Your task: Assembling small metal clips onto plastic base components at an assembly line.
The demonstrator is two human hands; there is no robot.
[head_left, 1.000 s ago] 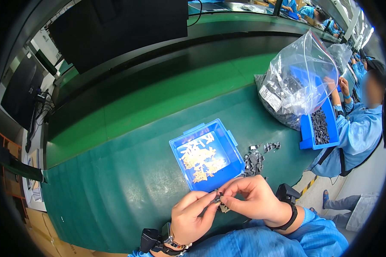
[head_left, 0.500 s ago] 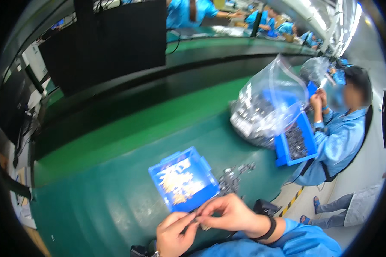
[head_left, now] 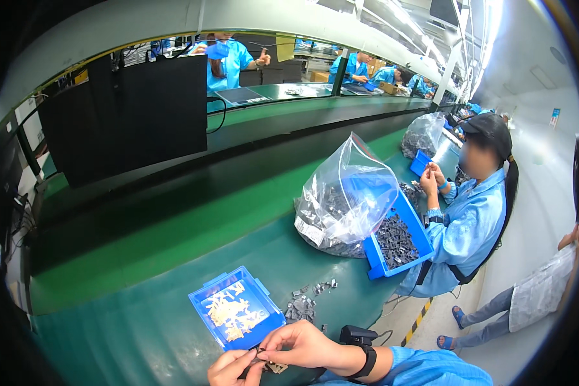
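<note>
At the lower edge, my left hand (head_left: pixel 233 369) and my right hand (head_left: pixel 305 348) meet at the fingertips. Between them they pinch a small dark piece (head_left: pixel 260 351), mostly hidden by the fingers, its kind too small to make out. A light yellowish bit (head_left: pixel 278 368) shows just below my right fingers. Right beyond my hands sits a blue tray (head_left: pixel 273 320) with pale yellow small pieces (head_left: pixel 228 312) inside. Beside its right side lies a loose pile of small dark grey parts (head_left: pixel 300 309) on the green table (head_left: pixel 109 341).
A large clear plastic bag (head_left: pixel 331 212) of dark parts stands farther right, against a blue bin (head_left: pixel 424 248) filled with black parts. A co-worker in blue (head_left: pixel 473 212) sits there, hands raised. A black monitor (head_left: pixel 128 116) stands at the far left, beyond the green conveyor belt (head_left: pixel 174 238).
My view has tilted upward, so the table things sit lower and farther left. My hands stay together at the dark piece. Across the line, a person now holds up a blue object.
</note>
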